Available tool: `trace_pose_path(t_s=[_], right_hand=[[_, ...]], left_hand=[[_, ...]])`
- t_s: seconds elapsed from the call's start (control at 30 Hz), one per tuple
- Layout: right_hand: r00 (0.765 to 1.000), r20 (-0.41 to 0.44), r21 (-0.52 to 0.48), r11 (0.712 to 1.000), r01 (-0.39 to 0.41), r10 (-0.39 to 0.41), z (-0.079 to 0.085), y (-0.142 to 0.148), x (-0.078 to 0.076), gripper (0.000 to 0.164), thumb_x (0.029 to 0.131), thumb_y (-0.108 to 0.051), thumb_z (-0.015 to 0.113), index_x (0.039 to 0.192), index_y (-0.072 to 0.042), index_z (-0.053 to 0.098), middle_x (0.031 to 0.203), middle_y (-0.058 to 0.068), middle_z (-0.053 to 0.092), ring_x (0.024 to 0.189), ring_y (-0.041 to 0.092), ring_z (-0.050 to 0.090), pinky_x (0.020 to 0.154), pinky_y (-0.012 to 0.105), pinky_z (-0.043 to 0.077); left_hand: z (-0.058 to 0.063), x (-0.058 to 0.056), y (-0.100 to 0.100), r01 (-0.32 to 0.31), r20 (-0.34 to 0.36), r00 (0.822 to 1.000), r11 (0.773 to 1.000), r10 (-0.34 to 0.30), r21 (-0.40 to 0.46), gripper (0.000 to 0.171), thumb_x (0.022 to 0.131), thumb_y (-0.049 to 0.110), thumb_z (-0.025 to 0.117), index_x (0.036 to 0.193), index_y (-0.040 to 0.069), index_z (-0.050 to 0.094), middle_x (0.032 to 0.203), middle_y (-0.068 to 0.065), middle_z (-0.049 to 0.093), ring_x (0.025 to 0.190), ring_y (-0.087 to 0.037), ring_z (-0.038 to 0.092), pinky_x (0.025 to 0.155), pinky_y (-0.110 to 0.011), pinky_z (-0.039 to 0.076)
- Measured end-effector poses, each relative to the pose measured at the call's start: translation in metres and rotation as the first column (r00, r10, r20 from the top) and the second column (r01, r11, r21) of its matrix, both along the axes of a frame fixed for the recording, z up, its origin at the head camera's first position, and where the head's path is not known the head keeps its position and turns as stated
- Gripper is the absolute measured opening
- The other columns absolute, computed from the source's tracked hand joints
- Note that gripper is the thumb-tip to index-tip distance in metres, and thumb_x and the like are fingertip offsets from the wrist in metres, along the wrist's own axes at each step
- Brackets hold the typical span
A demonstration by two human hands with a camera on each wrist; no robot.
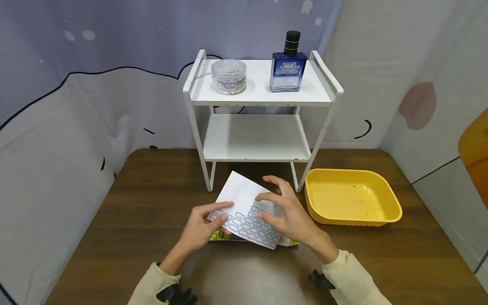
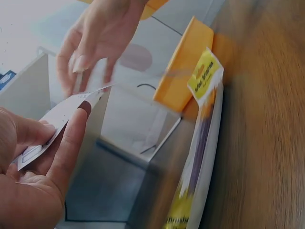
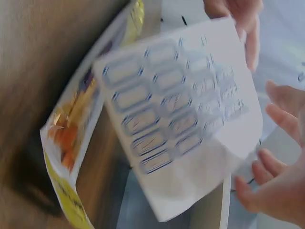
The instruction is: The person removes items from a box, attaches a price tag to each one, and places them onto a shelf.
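My left hand (image 1: 200,226) pinches the left edge of a white sticker sheet (image 1: 240,188) between thumb and fingers. Rows of small blue-bordered labels (image 1: 253,228) cover the sheet's lower part, while its upper part is plain white. Over the sheet's right side hovers my right hand (image 1: 287,212), its fingers spread and loosely bent; the right wrist view shows those fingertips apart from the paper. Beneath the sheet, a yellow-labelled pack of artist brushes (image 2: 200,138) lies on the table, mostly hidden in the head view.
A white two-tier shelf (image 1: 257,137) stands behind the hands. Its top carries a clear lidded jar (image 1: 229,76) and a blue perfume bottle (image 1: 288,72), each with a small label. To the right, a yellow tray (image 1: 352,197) sits on the brown table (image 1: 126,237).
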State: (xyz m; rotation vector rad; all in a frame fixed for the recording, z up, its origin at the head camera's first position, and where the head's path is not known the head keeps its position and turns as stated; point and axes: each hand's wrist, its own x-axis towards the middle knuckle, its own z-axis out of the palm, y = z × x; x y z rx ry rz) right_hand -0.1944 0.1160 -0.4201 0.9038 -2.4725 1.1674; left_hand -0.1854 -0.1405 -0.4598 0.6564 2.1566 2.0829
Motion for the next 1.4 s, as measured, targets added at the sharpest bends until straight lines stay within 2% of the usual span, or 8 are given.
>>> trace_pose_path(t_s=[0.17,0.3,0.67,0.73,0.93,1.0,1.17,1.4], right_hand=[[0.983,-0.181,-0.026,1.0,0.011,-0.016,-0.007,-0.014,0.006,0.023,0.075,-0.012,0.087,0.097,-0.015,0.078,0.125,0.011,0.056,0.119,0.029,0.045,0.098,0.047,0.036],[0.973,-0.229,-0.039,0.999,-0.007,-0.002,-0.012,-0.018,0.005,0.024,0.074,-0.009,0.087,0.096,-0.015,0.079,0.11,0.006,0.057,0.106,0.023,0.046,0.092,0.04,0.036],[0.966,-0.257,-0.144,0.986,-0.078,0.039,-0.018,-0.016,0.001,0.027,0.069,-0.001,0.088,0.092,-0.012,0.079,0.106,0.007,0.058,0.1,0.023,0.047,0.086,0.037,0.04],[0.966,-0.255,-0.167,0.982,-0.086,0.041,-0.02,-0.016,0.001,0.027,0.069,0.0,0.088,0.091,-0.011,0.079,0.106,0.008,0.057,0.1,0.024,0.047,0.085,0.038,0.041],[0.974,-0.221,-0.2,0.975,-0.092,0.047,-0.023,-0.015,0.0,0.023,0.072,-0.002,0.087,0.089,-0.013,0.077,0.108,0.008,0.055,0.102,0.023,0.047,0.082,0.039,0.04],[0.972,-0.229,-0.199,0.975,-0.1,0.053,-0.023,-0.015,-0.001,0.022,0.072,-0.003,0.086,0.089,-0.013,0.076,0.107,0.008,0.055,0.102,0.023,0.047,0.082,0.04,0.039],[0.966,-0.252,-0.185,0.976,-0.113,0.065,-0.023,-0.014,-0.003,0.019,0.073,-0.005,0.086,0.087,-0.013,0.075,0.104,0.007,0.054,0.099,0.023,0.047,0.084,0.04,0.038],[0.97,-0.235,-0.158,0.982,-0.106,0.067,-0.022,-0.012,-0.003,0.017,0.075,-0.006,0.085,0.086,-0.013,0.074,0.103,0.006,0.052,0.097,0.021,0.046,0.082,0.041,0.036]], left_hand=[[0.003,0.001,0.011,-0.026,-0.039,0.999,0.999,0.024,-0.035,0.033,0.09,-0.009,0.062,0.122,-0.015,0.062,0.113,-0.036,0.065,0.079,-0.004,0.069,0.067,-0.031,0.061],[0.005,0.002,0.015,0.0,-0.022,1.0,1.0,0.0,0.007,0.033,0.09,-0.008,0.062,0.123,-0.016,0.061,0.119,-0.036,0.064,0.087,-0.002,0.068,0.072,-0.022,0.058],[0.01,0.003,0.027,0.046,0.101,0.993,0.989,-0.06,0.138,0.037,0.091,-0.008,0.059,0.126,-0.018,0.057,0.123,-0.04,0.059,0.092,-0.006,0.069,0.077,-0.023,0.058],[0.01,0.003,0.029,0.043,0.12,0.991,0.987,-0.062,0.155,0.037,0.091,-0.008,0.058,0.127,-0.019,0.056,0.123,-0.036,0.061,0.092,-0.007,0.069,0.077,-0.023,0.058],[0.008,0.003,0.033,0.039,0.21,0.974,0.973,-0.087,0.226,0.039,0.091,-0.009,0.056,0.128,-0.021,0.053,0.114,-0.005,0.068,0.092,-0.008,0.068,0.077,-0.021,0.057],[0.007,0.002,0.034,0.035,0.23,0.969,0.969,-0.093,0.244,0.04,0.091,-0.01,0.055,0.128,-0.022,0.051,0.111,0.0,0.067,0.091,-0.007,0.067,0.076,-0.02,0.056],[0.007,0.001,0.037,0.028,0.258,0.961,0.965,-0.097,0.26,0.04,0.09,-0.01,0.054,0.128,-0.023,0.05,0.108,0.0,0.065,0.088,-0.006,0.065,0.074,-0.018,0.055],[0.007,0.0,0.039,0.025,0.268,0.96,0.976,-0.084,0.217,0.039,0.091,-0.007,0.056,0.128,-0.021,0.054,0.106,0.0,0.066,0.084,-0.006,0.066,0.073,-0.02,0.055]])
